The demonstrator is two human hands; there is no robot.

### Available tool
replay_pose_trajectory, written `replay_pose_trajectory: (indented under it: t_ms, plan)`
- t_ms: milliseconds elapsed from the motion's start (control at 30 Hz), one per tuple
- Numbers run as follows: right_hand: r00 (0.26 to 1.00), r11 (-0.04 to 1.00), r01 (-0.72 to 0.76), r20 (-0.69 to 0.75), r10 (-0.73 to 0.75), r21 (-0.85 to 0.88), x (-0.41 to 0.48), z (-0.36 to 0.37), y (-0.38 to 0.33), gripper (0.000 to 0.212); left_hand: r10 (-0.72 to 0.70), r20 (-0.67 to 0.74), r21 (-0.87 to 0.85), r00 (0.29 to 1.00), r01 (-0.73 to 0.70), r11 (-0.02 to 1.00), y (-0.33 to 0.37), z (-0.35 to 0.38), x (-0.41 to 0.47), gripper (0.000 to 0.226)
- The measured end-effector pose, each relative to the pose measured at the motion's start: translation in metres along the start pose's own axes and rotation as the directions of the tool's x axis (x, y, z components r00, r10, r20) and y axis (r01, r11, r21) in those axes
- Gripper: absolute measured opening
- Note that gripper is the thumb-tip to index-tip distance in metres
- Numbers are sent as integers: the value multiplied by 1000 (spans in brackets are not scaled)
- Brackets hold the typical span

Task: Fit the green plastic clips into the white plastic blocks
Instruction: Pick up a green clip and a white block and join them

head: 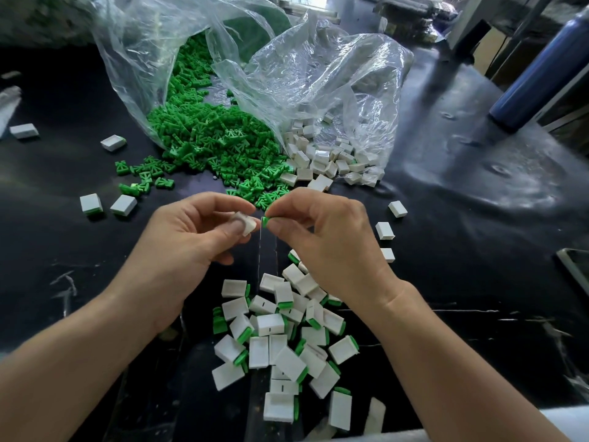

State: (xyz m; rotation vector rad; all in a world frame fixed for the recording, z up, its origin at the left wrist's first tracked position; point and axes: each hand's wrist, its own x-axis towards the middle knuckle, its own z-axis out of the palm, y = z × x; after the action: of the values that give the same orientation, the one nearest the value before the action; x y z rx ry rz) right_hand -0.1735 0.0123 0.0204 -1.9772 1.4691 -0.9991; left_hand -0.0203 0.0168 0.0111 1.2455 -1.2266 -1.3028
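Just beyond the finished pile [271,323], the left hand [191,231] pinches 1 white block [247,223] and the right hand [328,231] pinches 1 green clip [265,221], barely apart; its slot, partly hidden, probably faces the clip; align squarely, then press straight in.

Table [478,218]: black glossy covering, wrinkled and dimpled on the right side. Pale scuff marks [65,288] on its left part. Two clear plastic bags lie crumpled at the far side, mouths open toward the near edge: left bag [137,59], right bag [334,78], touching each other. Dark blue cylinder [541,68] at upper right. Flat dark-faced object [578,272] at right edge, partly cut off.
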Motion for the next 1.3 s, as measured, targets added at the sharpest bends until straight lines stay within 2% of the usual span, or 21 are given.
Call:
replay_pose_trajectory:
  t_ms: [133, 300, 433, 800, 933, 1033, 1167, 1300]
  plan:
    - [1000, 999, -19, -20, 20, 28, 1, -1, 1, 9, -18, -7, -98, 1000, 17, 995, 0, 0, 1, 12]
    - [999, 996, -35, 8, 35, 80, 1, 1, 1, 12, -47, 34, -206, 998, 53, 977, 1, 1, 0, 22]
    - [999, 995, -34, 37, 31, 92, 0, 2, 0, 12, -39, 73, -183, 997, 52, 982, 2, 1, -1, 22]
    - [997, 995, -31, 78, 23, 91, -2, 2, -3, 11, -13, 66, -116, 998, 21, 993, 5, 1, -2, 20]
    - [985, 992, -98, 151, 86, 73, -1, 1, -2, 9, -2, 69, -108, 998, 10, 994, 6, 0, -3, 18]
    - [975, 994, -96, 208, 84, 51, -2, 1, -2, 13, -24, 66, -116, 998, 31, 993, 5, 1, -3, 20]
    - [976, 996, -71, 210, 58, 56, -2, 1, -3, 13, -98, 101, -95, 990, 108, 990, 5, 0, -4, 23]
    - [971, 997, -54, 234, 40, 55, 0, -4, -3, 18, -71, 123, -59, 990, 78, 995, 7, -2, -5, 15]
